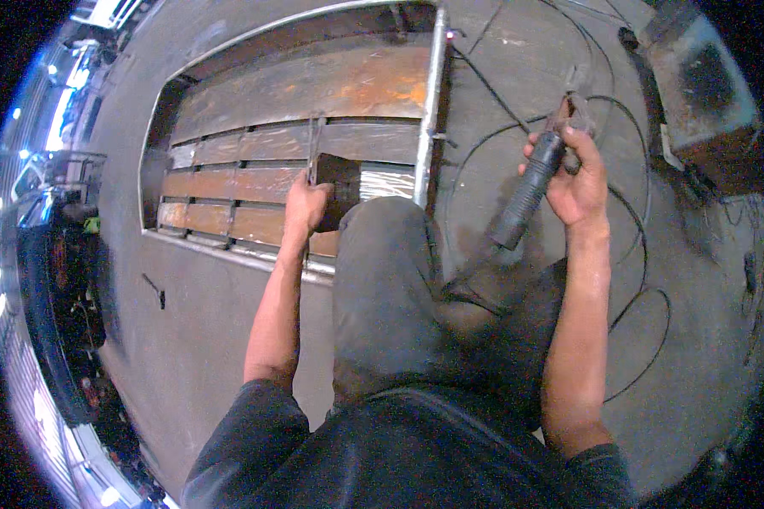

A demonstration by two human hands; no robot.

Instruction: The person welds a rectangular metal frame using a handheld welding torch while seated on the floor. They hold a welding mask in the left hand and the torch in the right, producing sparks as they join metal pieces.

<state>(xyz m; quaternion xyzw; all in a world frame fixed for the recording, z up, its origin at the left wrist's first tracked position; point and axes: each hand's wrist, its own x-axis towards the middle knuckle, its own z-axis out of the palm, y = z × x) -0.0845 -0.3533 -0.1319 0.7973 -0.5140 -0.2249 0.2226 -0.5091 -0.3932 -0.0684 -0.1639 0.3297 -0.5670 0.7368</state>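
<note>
Gripping a black, ribbed-handled, metal-headed tool [528, 193] at two o'clock in the right hand [581, 185]; grasping a dark, dull, flat piece [339, 180] at eleven o'clock in the left hand [306, 204].

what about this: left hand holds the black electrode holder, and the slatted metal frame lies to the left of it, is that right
Wrong side: the head view shows the right hand, not the left hand, holding the black electrode holder; the slatted metal frame does lie left of it.
</note>
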